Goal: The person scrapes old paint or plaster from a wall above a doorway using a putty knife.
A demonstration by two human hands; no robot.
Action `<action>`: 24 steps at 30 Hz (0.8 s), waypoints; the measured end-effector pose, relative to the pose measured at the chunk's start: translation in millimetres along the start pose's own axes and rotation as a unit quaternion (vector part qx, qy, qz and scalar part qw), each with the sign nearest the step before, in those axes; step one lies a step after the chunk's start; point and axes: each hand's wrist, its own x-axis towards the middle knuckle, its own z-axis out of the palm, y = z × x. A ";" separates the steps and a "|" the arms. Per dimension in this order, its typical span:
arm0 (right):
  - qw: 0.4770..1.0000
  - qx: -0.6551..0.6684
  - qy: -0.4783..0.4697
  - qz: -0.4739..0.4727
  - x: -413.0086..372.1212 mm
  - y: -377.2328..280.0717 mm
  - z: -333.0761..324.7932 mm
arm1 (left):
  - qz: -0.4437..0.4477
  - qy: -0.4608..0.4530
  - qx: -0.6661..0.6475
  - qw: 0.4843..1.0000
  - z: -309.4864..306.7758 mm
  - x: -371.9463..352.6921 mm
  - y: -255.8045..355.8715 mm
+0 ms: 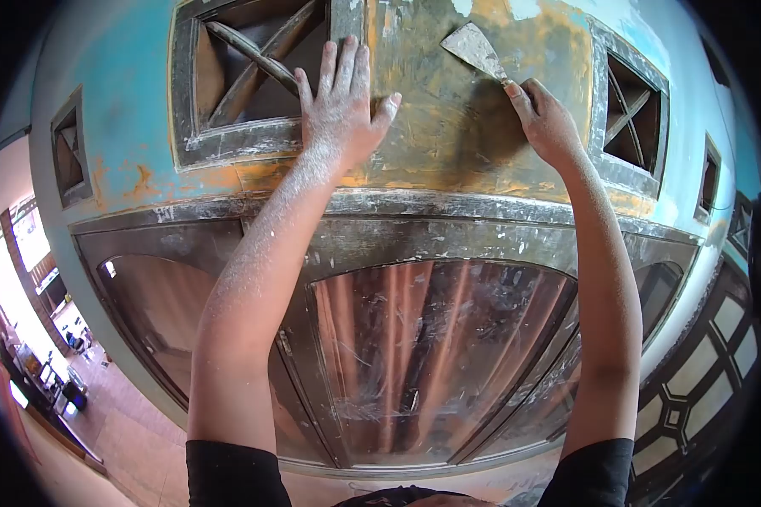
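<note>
My right hand [545, 120] is closed round the handle of a putty knife [475, 51], raised at the upper right. Its wide blade, smeared with whitish residue, points up and left over the wall. My left hand [340, 114], coated in white dust, has its fingers spread against the right side of a wooden vent frame [243, 135]. Between my hands lies a patch of wall [431, 127] with worn greenish-brown and orange layers and white spots near the top. White dust also covers my left forearm.
Below is a dark wooden window frame [448, 232] with glass panes [423, 355] and pinkish curtains behind. Another crossed-slat vent [632, 114] is at the right. A patterned dark door [693, 389] stands lower right; tiled floor [131, 439] and scattered items show lower left.
</note>
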 end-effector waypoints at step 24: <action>0.956 0.283 0.060 0.056 -24.3 9.0 6.6 | 0.062 0.097 0.012 0.993 10.9 52.8 -5.6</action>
